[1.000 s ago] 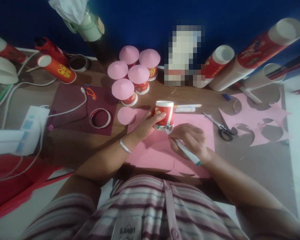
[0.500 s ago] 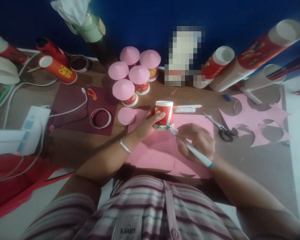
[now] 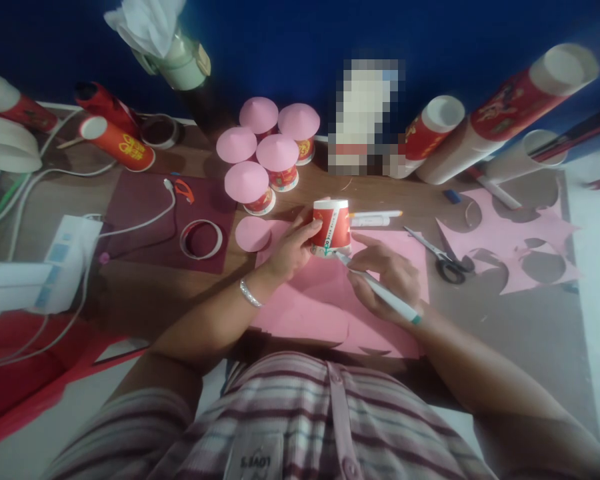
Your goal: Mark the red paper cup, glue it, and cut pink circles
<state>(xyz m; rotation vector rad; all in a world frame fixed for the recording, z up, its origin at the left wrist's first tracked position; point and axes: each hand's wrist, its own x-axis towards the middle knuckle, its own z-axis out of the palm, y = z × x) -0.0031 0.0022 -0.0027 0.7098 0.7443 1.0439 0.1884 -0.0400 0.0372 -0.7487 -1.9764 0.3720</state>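
My left hand is closed round the left side of a red paper cup with a white band at top and bottom. Green marks show on the cup's lower white band, below a pale printed strip. In my right hand is a white marker with a green end, its tip at the cup's lower edge. Pink paper lies under both hands. A pink paper disc rests just left of the cup. Behind it stand several red cups topped with pink paper cones.
Scissors and cut-out pink paper lie on the right, with cardboard tubes behind. Capped pens sit beyond the cup. On the left are a tape roll, a power strip with white cables, and an orange tube.
My left hand has turned the cup, so its pale strip now sits nearer the middle. The marker has shifted slightly left along the lower edge, and my right index finger is raised more.
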